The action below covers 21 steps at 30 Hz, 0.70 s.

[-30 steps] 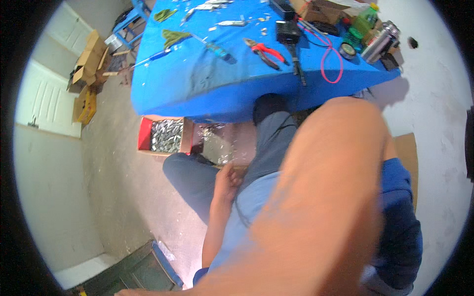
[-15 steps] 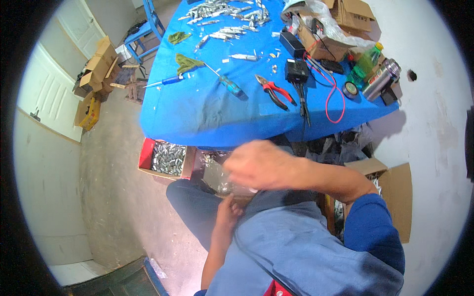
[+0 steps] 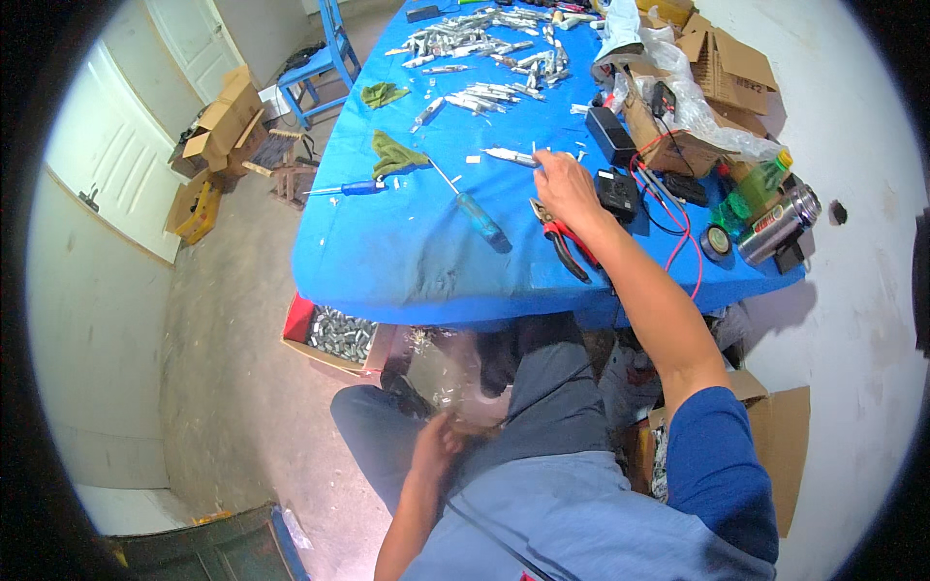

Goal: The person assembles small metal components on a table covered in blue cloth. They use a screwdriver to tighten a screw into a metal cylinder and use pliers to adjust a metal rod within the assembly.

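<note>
My right hand [image 3: 567,186] reaches over the blue-covered table, its fingers closed on the right end of a silver-white, pen-shaped tube [image 3: 508,156]. Just below that hand lie red-handled pliers [image 3: 565,242] with their jaws apart. Low between my legs, a shallow box [image 3: 480,421] holds small loose bits. My left hand [image 3: 436,445] is at the box's near edge, fingers curled against it; its grip is partly hidden. A screwdriver [image 3: 475,215] with a teal handle rests left of the pliers, and a blue-handled one [image 3: 349,188] is farther left.
Piles of similar tubes [image 3: 465,44] cover the table's [image 3: 387,261] far part. Chargers [image 3: 616,192], red cables, a green bottle [image 3: 756,194] and a steel flask [image 3: 780,225] crowd its right side. A carton of small metal cylinders [image 3: 341,334] stands under the front edge.
My right hand has moved from above the box up and forward to the tube on the table. My left hand stays at the box. The view has shifted slightly.
</note>
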### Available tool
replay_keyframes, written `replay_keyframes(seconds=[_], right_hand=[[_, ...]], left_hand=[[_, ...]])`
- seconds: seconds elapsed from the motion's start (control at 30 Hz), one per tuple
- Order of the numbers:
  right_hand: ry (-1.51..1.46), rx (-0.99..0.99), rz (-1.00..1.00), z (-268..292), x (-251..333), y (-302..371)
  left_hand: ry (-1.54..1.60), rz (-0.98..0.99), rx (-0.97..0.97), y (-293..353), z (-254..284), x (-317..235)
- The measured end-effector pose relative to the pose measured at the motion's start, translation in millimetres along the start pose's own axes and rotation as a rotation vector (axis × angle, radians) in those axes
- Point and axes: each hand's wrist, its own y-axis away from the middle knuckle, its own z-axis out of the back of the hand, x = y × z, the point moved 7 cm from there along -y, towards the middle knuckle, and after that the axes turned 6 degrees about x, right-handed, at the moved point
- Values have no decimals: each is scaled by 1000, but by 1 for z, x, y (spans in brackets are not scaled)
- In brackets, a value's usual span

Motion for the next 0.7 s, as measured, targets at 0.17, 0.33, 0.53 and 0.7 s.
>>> replay_keyframes(seconds=[0.17, 0.33, 0.53, 0.7], right_hand=[[160, 159, -219, -35, -12, -47], [222, 219, -184, -61, -47, -66], [-238, 317, 22, -25, -1, -41], [-421, 514, 372, -11, 64, 38]], left_hand=[[56, -16, 22, 6, 2, -3], [151, -13, 40, -4, 22, 6], [119, -40, -58, 12, 5, -8], [124, -63, 141, -9, -16, -36]])
